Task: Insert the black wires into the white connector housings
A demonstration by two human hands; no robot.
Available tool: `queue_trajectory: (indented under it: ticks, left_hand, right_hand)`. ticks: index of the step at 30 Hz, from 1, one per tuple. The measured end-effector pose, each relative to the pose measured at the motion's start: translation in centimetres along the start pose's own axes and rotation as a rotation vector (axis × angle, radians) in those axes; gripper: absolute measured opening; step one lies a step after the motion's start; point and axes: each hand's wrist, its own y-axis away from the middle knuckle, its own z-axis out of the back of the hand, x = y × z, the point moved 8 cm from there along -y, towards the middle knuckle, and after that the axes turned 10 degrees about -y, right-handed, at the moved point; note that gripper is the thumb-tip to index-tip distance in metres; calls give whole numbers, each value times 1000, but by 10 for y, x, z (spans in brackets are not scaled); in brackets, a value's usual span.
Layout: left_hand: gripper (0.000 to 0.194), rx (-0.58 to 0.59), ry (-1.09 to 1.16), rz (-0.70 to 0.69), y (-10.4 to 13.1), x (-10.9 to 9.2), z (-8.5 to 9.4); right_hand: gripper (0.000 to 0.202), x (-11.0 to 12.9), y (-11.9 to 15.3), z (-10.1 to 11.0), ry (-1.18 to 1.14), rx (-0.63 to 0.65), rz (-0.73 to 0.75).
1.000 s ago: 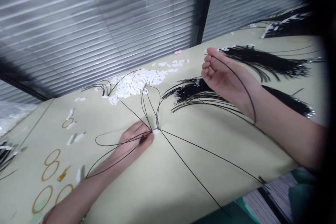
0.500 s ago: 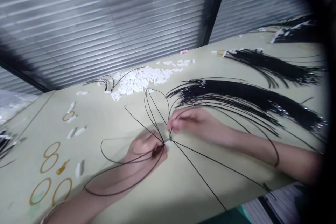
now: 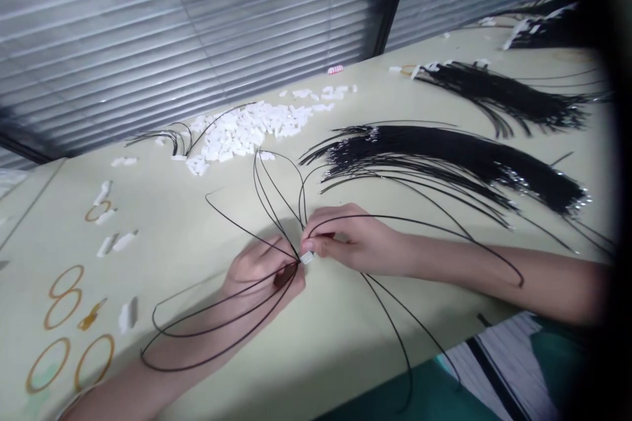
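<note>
A small white connector (image 3: 307,257) shows between my hands, with several thin black wires (image 3: 249,231) fanning out from its left side. My left hand (image 3: 264,266) is closed around the wires and the connector's left end, its fingertips partly hidden. Long wire loops hang over my left wrist. My right hand (image 3: 340,237) pinches at the connector's right side with thumb and forefinger. One wire runs from these fingers over my right forearm, and two more trail below that hand toward the table's front edge.
Behind my hands lies a pile of white connectors (image 3: 247,130). A thick bundle of black wires (image 3: 444,154) is at right, with another bundle (image 3: 498,95) farther back. Orange rubber bands (image 3: 63,312) lie at left, and blinds (image 3: 197,20) stand behind the table (image 3: 276,355).
The view has shifted, so the table things appear higher and farther left. My right hand has come down onto the connector, and the two trailing wires now hang in curves below it.
</note>
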Motion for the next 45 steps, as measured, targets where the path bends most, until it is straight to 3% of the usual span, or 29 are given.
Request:
queue_trajectory:
  ticks: [7,23,45]
  left_hand:
    - [14,-10,-46,1,-1,-1,1]
    - [15,46,2,-18,1,-1,0]
    - [14,-10,-44,-21,-1,-2,2]
  right_hand:
    - [19,11,-2,2,22,-18,45]
    - [18,5,-2,4,55,-41,50]
    - [21,10,5,-2,193,17,148]
